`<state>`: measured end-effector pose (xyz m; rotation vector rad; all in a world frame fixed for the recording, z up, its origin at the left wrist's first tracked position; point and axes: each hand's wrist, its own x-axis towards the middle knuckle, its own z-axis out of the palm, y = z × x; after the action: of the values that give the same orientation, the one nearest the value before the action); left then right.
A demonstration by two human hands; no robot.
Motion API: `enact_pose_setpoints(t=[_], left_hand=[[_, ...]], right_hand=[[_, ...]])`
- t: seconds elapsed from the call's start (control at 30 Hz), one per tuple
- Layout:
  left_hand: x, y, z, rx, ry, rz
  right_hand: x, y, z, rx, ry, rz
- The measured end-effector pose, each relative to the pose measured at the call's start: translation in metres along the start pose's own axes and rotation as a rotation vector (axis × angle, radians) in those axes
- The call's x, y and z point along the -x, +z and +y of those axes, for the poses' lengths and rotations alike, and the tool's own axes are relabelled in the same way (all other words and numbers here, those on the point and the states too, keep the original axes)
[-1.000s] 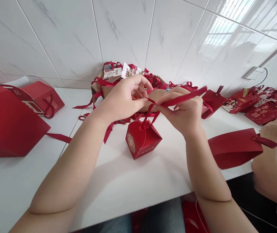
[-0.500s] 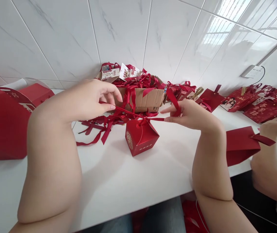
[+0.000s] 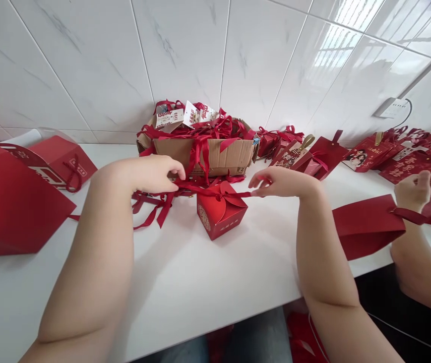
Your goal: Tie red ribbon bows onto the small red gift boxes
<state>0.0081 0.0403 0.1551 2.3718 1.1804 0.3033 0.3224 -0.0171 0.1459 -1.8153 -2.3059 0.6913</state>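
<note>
A small red box (image 3: 223, 219) with a round emblem on its side stands on the white table. A red ribbon (image 3: 203, 190) is knotted on its top and stretches out to both sides. My left hand (image 3: 162, 175) pinches the ribbon's left end, left of the box. To the right of the box, my right hand (image 3: 273, 182) pinches the other end between its fingertips. Loose ribbons (image 3: 152, 214) lie behind and left of the box.
A cardboard box (image 3: 221, 155) full of red ribbons and tags stands against the tiled wall. Large red bags (image 3: 14, 201) are at left. Red packages (image 3: 412, 164) and a red bag (image 3: 368, 224) lie at right, beside another person's hand (image 3: 414, 191).
Both my hands have come down and inward a little, and the ribbon now lies closer to the box's top. The other person's hand has moved left and holds a ribbon.
</note>
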Motion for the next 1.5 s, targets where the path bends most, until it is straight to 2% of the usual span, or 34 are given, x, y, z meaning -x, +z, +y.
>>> enact_pose_setpoints(t=[0.07, 0.13, 0.2, 0.3, 0.47, 0.6, 0.73, 0.83, 0.93, 1.03, 1.17, 1.4, 1.5], left_hand=[[-0.002, 0.007, 0.023, -0.201, -0.121, -0.074], [-0.003, 0.016, 0.047, -0.275, -0.143, -0.136], [-0.005, 0.026, 0.065, -0.299, -0.171, -0.199], [-0.008, 0.039, 0.077, -0.311, -0.22, -0.307], [-0.013, 0.043, 0.074, -0.303, -0.171, -0.343], [-0.014, 0.037, 0.071, -0.266, -0.124, -0.366], [-0.015, 0.035, 0.069, -0.263, -0.13, -0.334], [-0.014, 0.035, 0.069, -0.276, -0.165, -0.279], [-0.012, 0.035, 0.072, -0.271, -0.159, -0.25], [-0.01, 0.035, 0.077, -0.258, -0.143, -0.273], [-0.009, 0.033, 0.076, -0.217, -0.101, -0.292], [-0.009, 0.026, 0.059, -0.186, -0.184, -0.333], [-0.01, 0.025, 0.056, -0.185, -0.21, -0.387]], right_hand=[[-0.004, 0.004, -0.007, -0.024, -0.05, 0.052], [-0.008, 0.008, -0.014, -0.021, -0.13, 0.094], [-0.011, 0.013, -0.019, -0.022, -0.19, 0.051], [-0.015, 0.018, -0.023, -0.047, -0.172, -0.088], [-0.011, 0.018, -0.029, 0.02, -0.127, -0.105], [0.0, 0.015, -0.038, 0.025, -0.061, -0.198], [0.006, 0.014, -0.044, 0.027, -0.11, -0.283], [0.005, 0.014, -0.045, 0.068, -0.172, -0.267], [0.005, 0.014, -0.044, 0.101, -0.15, -0.204], [0.005, 0.012, -0.043, 0.106, -0.122, -0.195], [0.004, 0.011, -0.041, 0.109, -0.116, -0.248], [0.005, 0.007, -0.039, 0.128, -0.09, -0.264], [0.006, 0.005, -0.041, 0.137, -0.061, -0.305]])
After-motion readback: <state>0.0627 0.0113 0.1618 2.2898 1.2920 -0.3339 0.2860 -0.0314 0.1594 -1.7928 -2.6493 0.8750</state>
